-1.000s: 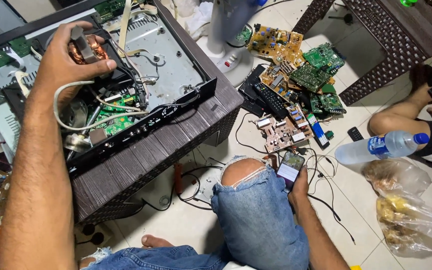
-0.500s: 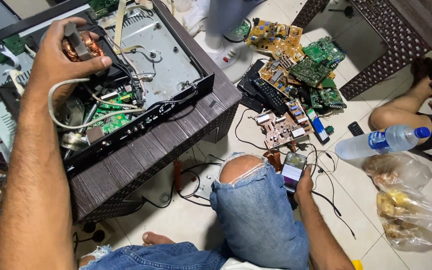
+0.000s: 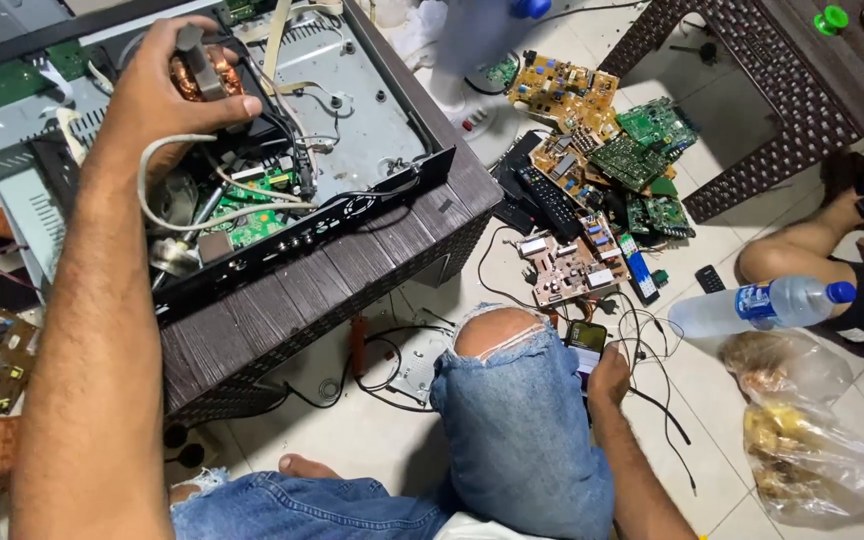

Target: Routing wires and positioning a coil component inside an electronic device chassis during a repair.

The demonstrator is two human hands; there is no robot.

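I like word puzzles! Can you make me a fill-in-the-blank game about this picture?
1. The left hand grips a part wound with ____ wire.
2. The right hand holds a ____ beside the knee.
3. The water bottle on the floor has a ____ cap.
4. The opened device sits on a dark ____.

Missing words: copper; phone; blue; table

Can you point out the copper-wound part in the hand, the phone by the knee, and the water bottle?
Copper-wound part (image 3: 200,72): head view, on its copper coil showing between the fingers.
Phone (image 3: 586,340): head view, on the lit screen's upper half.
Water bottle (image 3: 757,304): head view, on the label around its middle.
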